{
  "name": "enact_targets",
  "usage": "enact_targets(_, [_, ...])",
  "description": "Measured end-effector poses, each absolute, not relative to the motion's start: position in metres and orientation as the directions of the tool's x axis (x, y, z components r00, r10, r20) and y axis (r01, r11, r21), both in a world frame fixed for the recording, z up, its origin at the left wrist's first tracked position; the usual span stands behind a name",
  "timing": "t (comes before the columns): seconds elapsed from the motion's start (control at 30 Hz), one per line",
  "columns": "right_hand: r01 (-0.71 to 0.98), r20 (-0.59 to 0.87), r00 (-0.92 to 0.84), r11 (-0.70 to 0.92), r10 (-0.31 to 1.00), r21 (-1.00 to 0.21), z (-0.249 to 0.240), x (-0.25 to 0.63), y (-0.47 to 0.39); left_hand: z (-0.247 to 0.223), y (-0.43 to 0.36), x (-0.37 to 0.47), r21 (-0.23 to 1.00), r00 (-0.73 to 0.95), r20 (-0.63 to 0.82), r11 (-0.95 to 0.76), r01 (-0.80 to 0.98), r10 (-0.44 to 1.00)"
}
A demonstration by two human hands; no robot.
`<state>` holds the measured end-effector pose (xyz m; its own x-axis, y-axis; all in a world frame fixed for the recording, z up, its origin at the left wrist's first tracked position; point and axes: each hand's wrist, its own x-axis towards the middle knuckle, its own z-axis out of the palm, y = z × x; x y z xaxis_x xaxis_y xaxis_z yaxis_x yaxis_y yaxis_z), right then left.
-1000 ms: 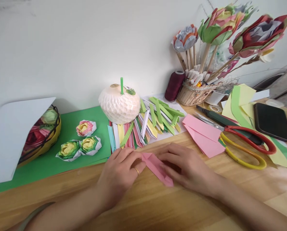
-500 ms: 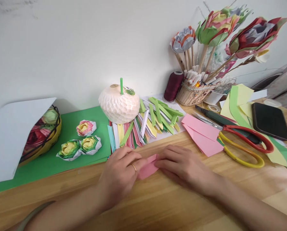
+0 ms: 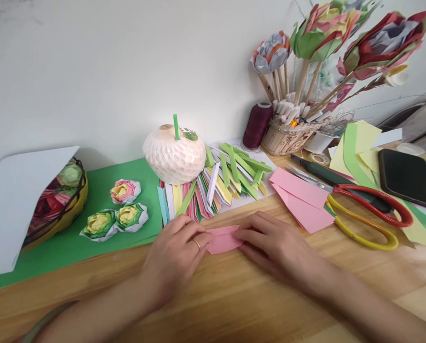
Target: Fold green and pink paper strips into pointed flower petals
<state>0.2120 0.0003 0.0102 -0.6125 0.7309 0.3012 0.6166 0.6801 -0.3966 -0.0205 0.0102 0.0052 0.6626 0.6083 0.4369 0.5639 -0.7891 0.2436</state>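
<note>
A small pink paper strip (image 3: 223,239) with a lengthwise crease lies between my hands near the middle of the wooden table. My left hand (image 3: 179,255), with a ring on one finger, pinches its left end. The right end is between the thumb and fingers of my right hand (image 3: 268,240). Part of each end is hidden under the fingers. Right of my right hand, several pink paper pieces (image 3: 302,200) lie overlapped. Just beyond my hands is a fan of folded coloured paper strips (image 3: 216,183).
Scissors (image 3: 370,214) with red and yellow handles and a black phone (image 3: 409,176) lie at right. A pale ridged ornament (image 3: 173,157) stands behind the strips. Paper flowers (image 3: 129,216) rest on green paper (image 3: 102,190). A basket (image 3: 284,138) of flowers and a thread spool (image 3: 258,126) stand behind.
The pink strip has turned to lie more level, and more of it shows between my hands. Both hands still grip its ends. The view has shifted slightly.
</note>
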Motion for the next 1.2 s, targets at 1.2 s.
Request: enact_targets(1.2, [0.63, 0.239, -0.53, 0.567, 0.813, -0.531, 0.0073, 0.2145, 0.0029, 0.0072, 0.0124, -0.0214, 0.465, 0.571, 0.432, -0.714, 0.523, 0.699])
